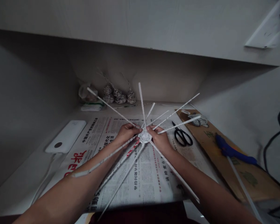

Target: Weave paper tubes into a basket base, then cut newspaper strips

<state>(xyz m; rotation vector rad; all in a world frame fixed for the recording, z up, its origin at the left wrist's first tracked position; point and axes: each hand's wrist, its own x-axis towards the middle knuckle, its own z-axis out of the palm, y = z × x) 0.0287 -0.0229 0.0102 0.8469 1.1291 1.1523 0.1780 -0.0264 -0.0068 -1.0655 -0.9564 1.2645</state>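
Between my two hands is a small round woven paper base [145,136], with several rolled paper sticks spreading out from it like spokes. My left hand [128,133] pinches its left edge, thumb on top. On the other side, my right hand [159,137] grips the right edge, its thumb near the top of the weave. One paper stick [107,158] runs back over my left forearm, and another [175,171] lies along my right forearm. The base is held above a newspaper [147,180]. The fingers beneath the base are mostly hidden.
Black scissors [183,137] lie right of my hands. Cardboard [224,155] farther right carries a blue glue gun [234,151] and a crumpled clear wrapper [198,120]. A white power bank [66,136] with a cable is at left. Woven gourd shapes [120,97] stand against the back wall.
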